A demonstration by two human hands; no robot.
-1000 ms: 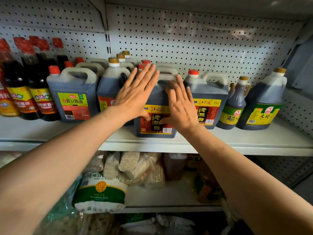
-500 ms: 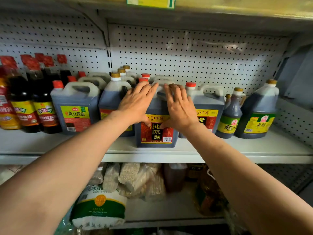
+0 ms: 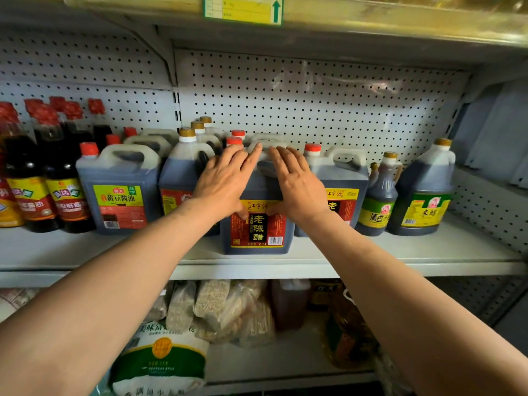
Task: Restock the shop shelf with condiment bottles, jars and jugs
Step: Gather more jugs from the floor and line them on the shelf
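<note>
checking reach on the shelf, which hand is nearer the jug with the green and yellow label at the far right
Right. The right hand lies flat on the middle vinegar jug, two containers short of the green and yellow labelled jug. The left hand sits farther left on that jug.

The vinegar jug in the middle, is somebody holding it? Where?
Not gripped. Both hands, left and right, lie flat and open against the front of the jug, fingertips near its handle, as if pushing it.

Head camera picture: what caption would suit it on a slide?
Both hands, left and right, lie flat against a vinegar jug at the shop shelf front.
</note>
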